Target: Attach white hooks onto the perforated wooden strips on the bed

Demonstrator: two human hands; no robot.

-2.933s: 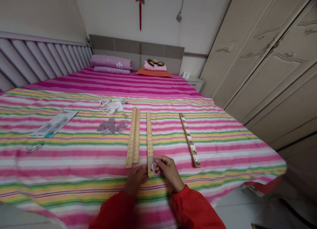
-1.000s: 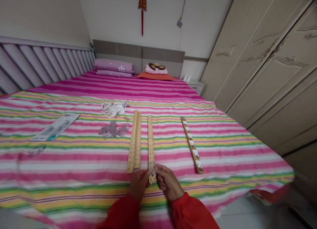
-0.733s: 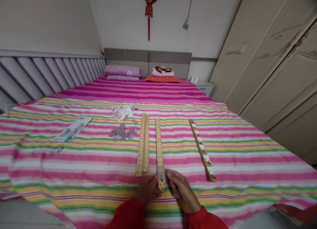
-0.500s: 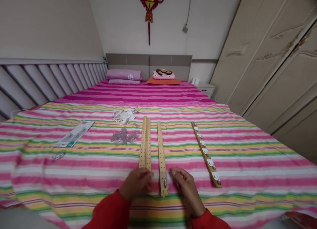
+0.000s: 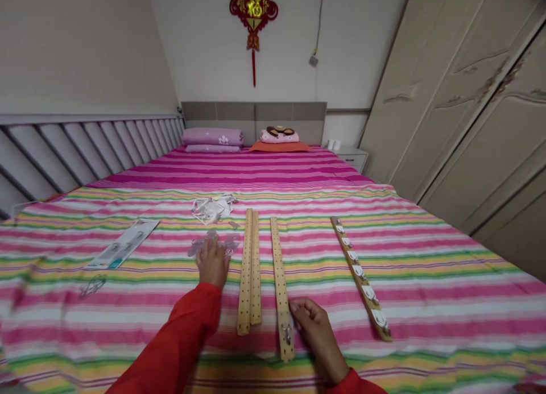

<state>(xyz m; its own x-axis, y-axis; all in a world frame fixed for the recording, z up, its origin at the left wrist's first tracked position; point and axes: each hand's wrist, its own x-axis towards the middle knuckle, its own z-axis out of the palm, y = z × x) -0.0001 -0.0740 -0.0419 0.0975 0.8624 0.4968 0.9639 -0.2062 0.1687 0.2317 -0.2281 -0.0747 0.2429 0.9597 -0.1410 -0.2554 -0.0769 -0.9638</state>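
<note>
My left hand (image 5: 212, 264) is over the pile of clear plastic pieces (image 5: 196, 246), its fingers spread and fingertips on them. What lies directly under the fingers is hidden. My right hand (image 5: 314, 327) is just right of a single perforated wooden strip (image 5: 278, 263), with thumb and fingers curled together; whether anything is between them cannot be made out. Near the strip's close end sits a clear patch with a metal hook (image 5: 287, 332). Two more perforated strips (image 5: 246, 269) lie side by side between my hands.
A strip bearing several white pieces with metal hooks (image 5: 360, 272) lies at right. At left are a flat packet (image 5: 128, 243) and thin metal loops (image 5: 92, 284). Crumpled white and clear bits (image 5: 213, 207) lie beyond the pile. Striped cloth (image 5: 426, 303) covers the bed.
My left hand has moved forward and left, from between the strips' near ends to the plastic pile. My right hand stays beside the single strip. The view has tilted up slightly.
</note>
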